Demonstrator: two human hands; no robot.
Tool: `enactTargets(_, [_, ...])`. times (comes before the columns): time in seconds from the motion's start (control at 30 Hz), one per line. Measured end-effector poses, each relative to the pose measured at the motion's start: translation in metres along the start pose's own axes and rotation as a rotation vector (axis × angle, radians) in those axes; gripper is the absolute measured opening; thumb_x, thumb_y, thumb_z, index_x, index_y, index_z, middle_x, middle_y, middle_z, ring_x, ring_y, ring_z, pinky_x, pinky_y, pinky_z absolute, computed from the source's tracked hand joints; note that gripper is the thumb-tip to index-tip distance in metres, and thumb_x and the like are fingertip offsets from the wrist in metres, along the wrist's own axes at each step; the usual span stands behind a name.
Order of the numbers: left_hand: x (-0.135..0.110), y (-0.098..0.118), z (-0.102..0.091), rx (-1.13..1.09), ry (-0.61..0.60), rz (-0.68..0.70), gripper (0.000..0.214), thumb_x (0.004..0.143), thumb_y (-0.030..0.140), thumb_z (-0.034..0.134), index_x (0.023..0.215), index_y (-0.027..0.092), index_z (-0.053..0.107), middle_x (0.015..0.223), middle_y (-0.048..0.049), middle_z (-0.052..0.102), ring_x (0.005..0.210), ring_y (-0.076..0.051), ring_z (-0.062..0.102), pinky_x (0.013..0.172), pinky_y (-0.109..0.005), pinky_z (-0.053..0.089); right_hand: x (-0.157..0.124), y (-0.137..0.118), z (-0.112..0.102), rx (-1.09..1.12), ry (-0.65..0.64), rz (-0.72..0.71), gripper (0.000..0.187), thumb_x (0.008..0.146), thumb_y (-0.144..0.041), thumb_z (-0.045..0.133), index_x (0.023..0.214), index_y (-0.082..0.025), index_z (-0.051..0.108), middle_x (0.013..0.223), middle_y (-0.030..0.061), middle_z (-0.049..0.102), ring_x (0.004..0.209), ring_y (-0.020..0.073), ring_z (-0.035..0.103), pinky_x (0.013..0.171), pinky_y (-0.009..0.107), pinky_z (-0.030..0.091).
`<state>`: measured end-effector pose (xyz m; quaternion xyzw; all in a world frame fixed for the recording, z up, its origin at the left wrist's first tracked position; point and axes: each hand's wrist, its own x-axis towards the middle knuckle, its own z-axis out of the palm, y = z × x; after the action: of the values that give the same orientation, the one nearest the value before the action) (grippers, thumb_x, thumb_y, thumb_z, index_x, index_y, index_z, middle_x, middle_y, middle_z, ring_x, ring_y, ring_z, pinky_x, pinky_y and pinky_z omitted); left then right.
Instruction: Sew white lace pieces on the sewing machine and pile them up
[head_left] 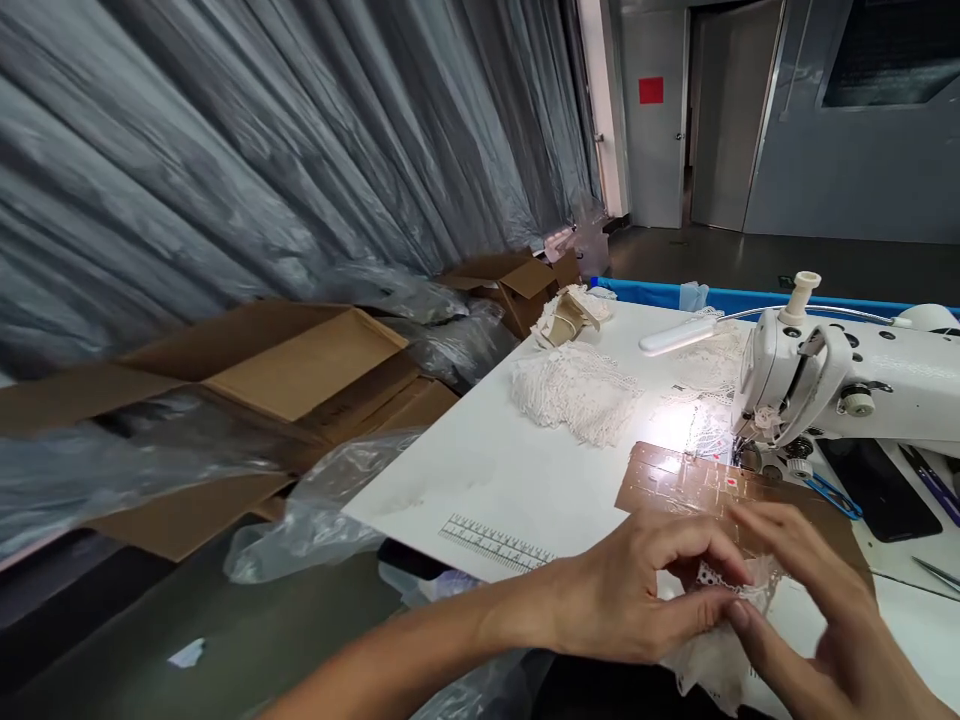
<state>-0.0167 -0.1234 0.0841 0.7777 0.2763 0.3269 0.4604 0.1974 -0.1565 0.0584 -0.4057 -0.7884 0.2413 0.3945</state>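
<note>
My left hand (637, 590) and my right hand (817, 610) meet at the near edge of the white sewing table (480, 470). Both pinch a small piece of white lace (731, 625) between their fingertips. More of the lace hangs down below the hands over the table edge. Just behind the hands lies a brown cardboard sheet (686, 480) under the needle of a white sewing machine (840, 385), whose lamp lights the spot.
A heap of white lace (577, 395) and a beige bundle (570, 315) lie farther back on the table. Blue-handled snips (832, 495) sit by the machine. Open cardboard boxes (300, 370) and clear plastic bags (315, 520) stand left of the table, before a grey plastic curtain (300, 140).
</note>
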Motion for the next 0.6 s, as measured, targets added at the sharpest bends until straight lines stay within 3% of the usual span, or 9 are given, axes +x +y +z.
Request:
enactTargets(0.07, [0.0, -0.001, 0.001, 0.058, 0.0, 0.066, 0.008, 0.089, 0.015, 0.059, 0.095, 0.015, 0.065, 0.079, -0.0019, 0.068, 0.066, -0.01, 0.061, 0.065, -0.019, 0.051, 0.004, 0.003, 0.003, 0.083, -0.141, 0.065, 0.041, 0.095, -0.033, 0.059, 0.136, -0.03, 0.056, 0.125, 0.0078, 0.065, 0.111, 0.0247, 0.064, 0.088, 0.034, 0.058])
enactTargets(0.17, [-0.002, -0.002, -0.002, 0.103, 0.02, 0.045, 0.01, 0.091, 0.016, 0.057, 0.095, 0.016, 0.065, 0.08, -0.0015, 0.068, 0.066, -0.009, 0.06, 0.063, -0.018, 0.05, 0.005, 0.007, 0.005, 0.18, -0.246, 0.113, 0.032, 0.094, -0.027, 0.054, 0.126, -0.029, 0.062, 0.116, 0.0048, 0.068, 0.105, 0.0218, 0.065, 0.091, 0.033, 0.055])
enactTargets(0.27, [-0.004, -0.005, -0.008, 0.121, 0.051, 0.011, 0.011, 0.093, 0.02, 0.056, 0.094, 0.016, 0.066, 0.078, -0.0006, 0.068, 0.063, -0.008, 0.058, 0.057, -0.017, 0.047, 0.008, 0.013, 0.008, 0.231, -0.457, 0.25, 0.024, 0.091, -0.019, 0.047, 0.096, -0.022, 0.071, 0.088, 0.0014, 0.068, 0.083, 0.0176, 0.063, 0.076, 0.027, 0.052])
enactTargets(0.33, [-0.003, -0.01, -0.014, 0.147, 0.074, 0.017, 0.014, 0.095, 0.022, 0.054, 0.095, 0.016, 0.067, 0.076, -0.0001, 0.067, 0.06, -0.007, 0.057, 0.054, -0.016, 0.045, 0.013, 0.019, 0.011, 0.265, -0.521, 0.344, 0.023, 0.091, -0.021, 0.047, 0.087, -0.02, 0.069, 0.076, -0.0005, 0.063, 0.071, 0.0151, 0.057, 0.065, 0.024, 0.047])
enactTargets(0.47, [0.01, -0.034, -0.032, 0.313, 0.136, 0.042, 0.019, 0.098, 0.027, 0.052, 0.096, 0.014, 0.066, 0.08, -0.0021, 0.068, 0.059, -0.008, 0.056, 0.05, -0.017, 0.044, 0.029, 0.038, 0.012, 0.246, -0.468, 0.4, 0.022, 0.093, -0.028, 0.05, 0.079, -0.018, 0.063, 0.069, -0.0017, 0.057, 0.06, 0.0124, 0.05, 0.055, 0.022, 0.038])
enactTargets(0.53, [0.021, -0.052, -0.045, 0.489, 0.129, 0.061, 0.022, 0.099, 0.027, 0.048, 0.1, 0.014, 0.065, 0.085, -0.004, 0.068, 0.063, -0.01, 0.058, 0.053, -0.019, 0.046, 0.039, 0.046, 0.01, 0.048, -0.381, 0.424, 0.023, 0.091, -0.03, 0.054, 0.072, -0.019, 0.06, 0.063, -0.0018, 0.054, 0.056, 0.0126, 0.047, 0.053, 0.023, 0.034])
enactTargets(0.6, [0.035, -0.07, -0.056, 0.716, 0.037, 0.11, 0.025, 0.1, 0.025, 0.042, 0.101, 0.013, 0.064, 0.088, -0.0059, 0.067, 0.065, -0.012, 0.058, 0.054, -0.022, 0.045, 0.05, 0.053, 0.01, -0.179, -0.268, 0.5, 0.019, 0.089, -0.033, 0.058, 0.077, -0.02, 0.064, 0.06, -0.0013, 0.054, 0.055, 0.0144, 0.048, 0.053, 0.025, 0.032])
